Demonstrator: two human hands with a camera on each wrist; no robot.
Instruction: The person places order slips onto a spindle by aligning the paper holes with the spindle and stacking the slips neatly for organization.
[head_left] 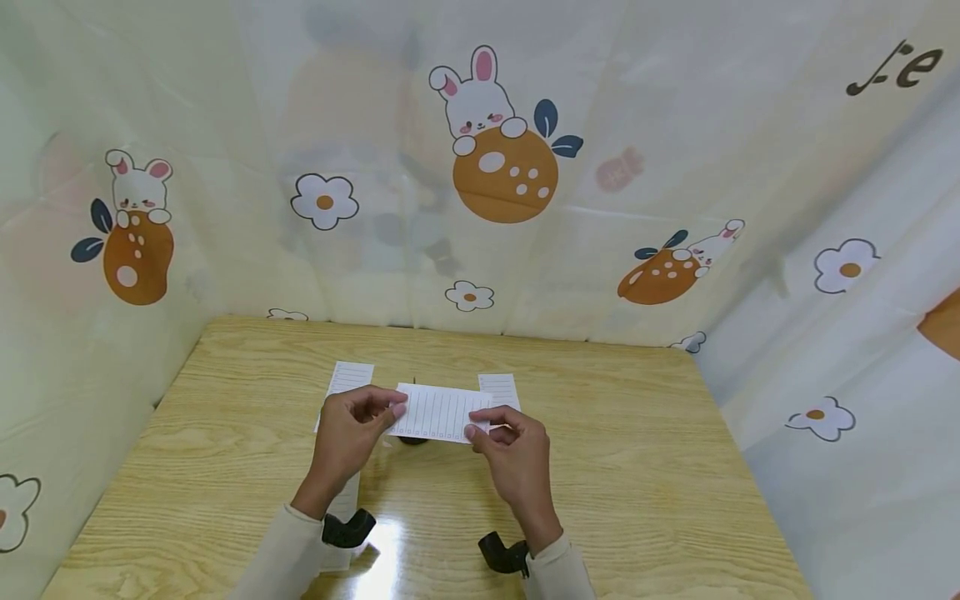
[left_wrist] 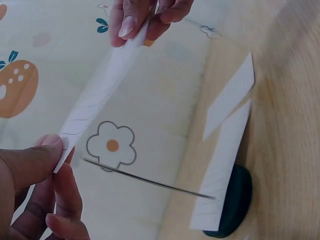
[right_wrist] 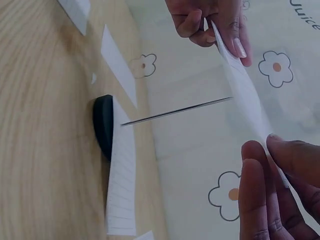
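Observation:
Both hands hold a white lined paper slip [head_left: 435, 412] level between them. My left hand [head_left: 348, 433] pinches its left end between thumb and fingers, and my right hand [head_left: 516, 458] pinches the right end. Close by stands a bill spike with a dark round base [left_wrist: 242, 200] and a thin upright metal rod [left_wrist: 150, 180]. In the wrist views the rod's tip reaches near the held slip; whether they touch I cannot tell. Another lined slip [right_wrist: 121, 185] lies on the base, with the rod rising from it.
More paper slips lie on the wooden table [head_left: 637, 467]: one back left [head_left: 350, 375], one back right [head_left: 498, 383], and some front left [head_left: 343, 504], partly under the left arm. A patterned curtain [head_left: 390, 275] encloses the back and sides.

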